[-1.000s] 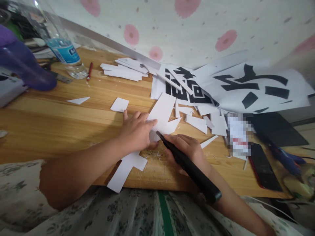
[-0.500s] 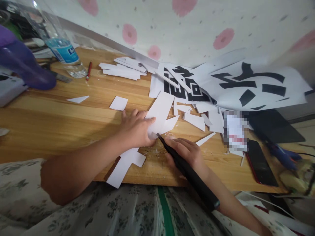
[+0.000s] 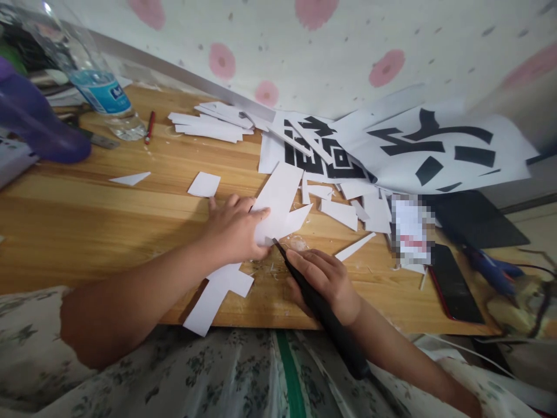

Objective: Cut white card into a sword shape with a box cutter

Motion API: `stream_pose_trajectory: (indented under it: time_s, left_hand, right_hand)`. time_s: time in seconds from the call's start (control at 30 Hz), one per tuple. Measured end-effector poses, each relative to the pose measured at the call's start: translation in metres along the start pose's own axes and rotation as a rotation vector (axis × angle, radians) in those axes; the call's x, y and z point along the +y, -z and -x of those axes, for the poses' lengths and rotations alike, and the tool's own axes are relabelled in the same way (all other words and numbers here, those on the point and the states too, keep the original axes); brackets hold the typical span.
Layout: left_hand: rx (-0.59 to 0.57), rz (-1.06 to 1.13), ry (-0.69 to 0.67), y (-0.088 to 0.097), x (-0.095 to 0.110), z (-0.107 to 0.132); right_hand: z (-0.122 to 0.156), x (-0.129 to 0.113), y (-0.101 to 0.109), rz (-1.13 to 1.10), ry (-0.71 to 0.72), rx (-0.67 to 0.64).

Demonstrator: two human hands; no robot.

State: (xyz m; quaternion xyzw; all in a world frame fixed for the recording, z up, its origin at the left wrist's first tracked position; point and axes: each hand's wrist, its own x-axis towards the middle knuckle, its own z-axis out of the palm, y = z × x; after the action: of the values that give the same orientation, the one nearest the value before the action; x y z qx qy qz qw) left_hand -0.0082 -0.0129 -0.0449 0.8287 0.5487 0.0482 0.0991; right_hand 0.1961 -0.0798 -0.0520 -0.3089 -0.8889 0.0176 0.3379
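My left hand [image 3: 232, 229] lies flat, fingers spread, pressing down a white paper piece [image 3: 281, 200] on the wooden table [image 3: 87, 215]. My right hand [image 3: 324, 278] is wrapped round a long black craft knife [image 3: 322, 310], whose tip touches the near edge of that paper beside my left thumb. Small paper shavings lie around the tip. Another white cut-out [image 3: 220, 293] sticks out from under my left wrist toward the table's front edge.
Several white paper scraps [image 3: 348, 212] lie to the right, and a stack of strips [image 3: 213, 125] at the back. Large sheets with black characters [image 3: 435, 151] lean on the wall. A water bottle [image 3: 93, 81], a red pen [image 3: 149, 126], a phone [image 3: 455, 284] and a purple object [image 3: 37, 125] are around.
The knife has slid a little toward me along the paper's edge, my right hand drawing back with it. My left hand stays pressed on the paper.
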Motion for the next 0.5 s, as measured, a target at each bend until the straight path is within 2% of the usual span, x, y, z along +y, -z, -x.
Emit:
stream_pose_trajectory:
  time_s: [0.13, 0.3, 0.4, 0.5]
  left_hand:
    - [0.02, -0.014, -0.004, -0.002, 0.001, 0.0]
    - [0.084, 0.001, -0.027, 0.007, 0.002, 0.002]
    - [0.125, 0.012, 0.009, 0.01, 0.001, 0.001]
    - [0.111, 0.017, 0.032, 0.007, -0.002, -0.002]
  right_hand:
    - [0.0, -0.001, -0.001, -0.005, -0.011, 0.033]
    - [-0.007, -0.001, 0.003, -0.035, -0.038, 0.06]
    - [-0.013, 0.004, 0.003, -0.028, -0.037, 0.045]
    - [-0.015, 0.009, 0.0, -0.028, -0.03, 0.004]
